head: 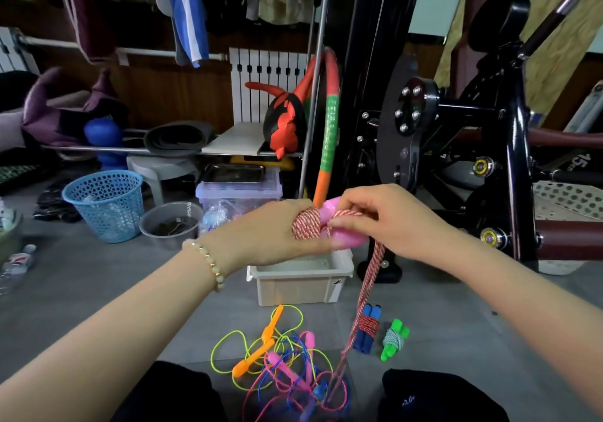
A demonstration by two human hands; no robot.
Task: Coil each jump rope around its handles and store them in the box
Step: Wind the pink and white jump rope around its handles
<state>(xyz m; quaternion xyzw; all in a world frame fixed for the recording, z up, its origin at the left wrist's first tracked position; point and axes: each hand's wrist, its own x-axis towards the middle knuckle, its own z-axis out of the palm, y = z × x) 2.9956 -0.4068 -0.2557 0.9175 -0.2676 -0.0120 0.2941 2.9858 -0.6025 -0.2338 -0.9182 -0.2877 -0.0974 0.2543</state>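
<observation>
Above the pale box (300, 286), clasped in the left hand (261, 235): pink handles (347, 240), probably stiff, the sure hold; pinched by the right hand (391, 222): red-white rope (372, 268); looks light, limp, grippy; trails floorward.

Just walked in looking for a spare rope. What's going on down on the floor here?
A person is coiling a red-and-white jump rope around its pink handles. The left hand grips the handles and coil, the right hand pinches the next loop, and the rest of the rope hangs to the floor. A blue-handled rope and a green-handled rope, both coiled, lie on the floor near the box, not in it. A tangle of thin ropes lies uncoiled in front.
</observation>
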